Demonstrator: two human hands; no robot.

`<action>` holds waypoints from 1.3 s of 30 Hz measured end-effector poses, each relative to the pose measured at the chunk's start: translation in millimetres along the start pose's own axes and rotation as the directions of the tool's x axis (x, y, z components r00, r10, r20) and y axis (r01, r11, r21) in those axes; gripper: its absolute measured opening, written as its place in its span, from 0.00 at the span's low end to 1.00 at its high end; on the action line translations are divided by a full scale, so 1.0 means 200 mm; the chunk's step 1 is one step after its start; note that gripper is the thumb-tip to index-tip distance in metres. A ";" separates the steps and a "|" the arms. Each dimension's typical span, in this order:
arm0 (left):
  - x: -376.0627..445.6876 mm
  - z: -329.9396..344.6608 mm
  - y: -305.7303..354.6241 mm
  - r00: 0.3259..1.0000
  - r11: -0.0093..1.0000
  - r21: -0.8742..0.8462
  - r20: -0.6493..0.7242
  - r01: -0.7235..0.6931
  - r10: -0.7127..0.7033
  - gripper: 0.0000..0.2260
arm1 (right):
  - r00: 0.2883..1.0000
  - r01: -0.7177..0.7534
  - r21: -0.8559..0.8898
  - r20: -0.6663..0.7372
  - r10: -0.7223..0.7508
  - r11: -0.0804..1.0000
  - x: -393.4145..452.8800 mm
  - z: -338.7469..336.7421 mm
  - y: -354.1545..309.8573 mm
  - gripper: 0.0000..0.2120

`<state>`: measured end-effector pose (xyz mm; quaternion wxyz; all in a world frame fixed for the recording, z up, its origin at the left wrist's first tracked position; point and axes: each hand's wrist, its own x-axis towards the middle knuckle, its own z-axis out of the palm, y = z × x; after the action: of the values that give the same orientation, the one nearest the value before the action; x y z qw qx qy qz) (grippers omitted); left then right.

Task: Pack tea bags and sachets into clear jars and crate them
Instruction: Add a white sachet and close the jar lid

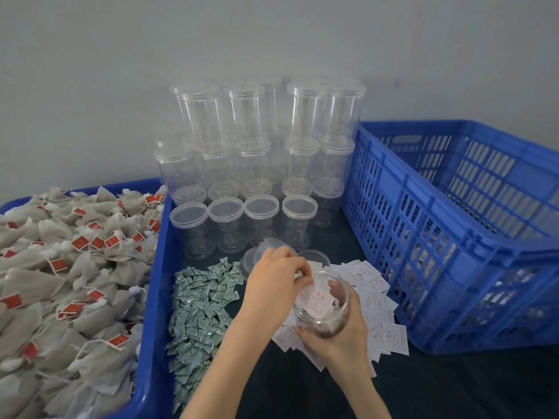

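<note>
Head view. Right hand wraps the open jar, grip clamped round its lower wall, jar tilted toward the body and held above the white slips on the dark table. Left hand hangs over the jar mouth, fingertips pinching a white slip at the rim, apparently feeding it in.

Judgement: to do this well, keep the jar steady and its mouth tipped toward the left hand, and slide the slip down flat against the wall so it does not crumple.

Green sachets lie in a strip just left of the hands. Tea bags fill the blue tray at far left. Empty jars stand stacked behind; loose lids lie by the left hand. Blue crate at right.

Hard to make out: print on the slips; brown contents low in the jar; what sits inside the crate behind its slats.
</note>
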<state>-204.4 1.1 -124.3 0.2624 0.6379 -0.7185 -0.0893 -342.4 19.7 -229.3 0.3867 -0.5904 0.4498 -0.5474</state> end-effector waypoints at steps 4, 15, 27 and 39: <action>-0.01 0.02 0.02 0.998 0.978 0.202 -0.001 -0.059 0.060 0.08 | 1.000 -0.009 0.013 0.003 0.009 1.000 0.00 0.02 -0.02 0.43; -0.07 -0.03 0.03 0.993 0.992 0.093 0.080 -0.091 0.084 0.06 | 0.999 -0.046 0.024 0.013 0.046 0.999 -0.01 0.04 -0.01 0.43; -0.06 0.00 0.05 0.994 0.995 -0.004 -0.008 -0.105 0.105 0.17 | 0.999 -0.018 0.091 0.042 0.015 0.996 0.06 -0.02 -0.11 0.40; 0.07 -0.08 0.12 0.996 0.670 -0.742 -0.080 -0.027 -0.049 0.41 | 0.919 -0.088 0.184 0.394 0.008 0.979 0.37 -0.26 -0.52 0.41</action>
<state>-217.4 -4.3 -95.9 0.5313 0.4841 -0.6034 -0.3452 -383.2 -17.5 -103.3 0.5388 -0.6351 0.3212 -0.4508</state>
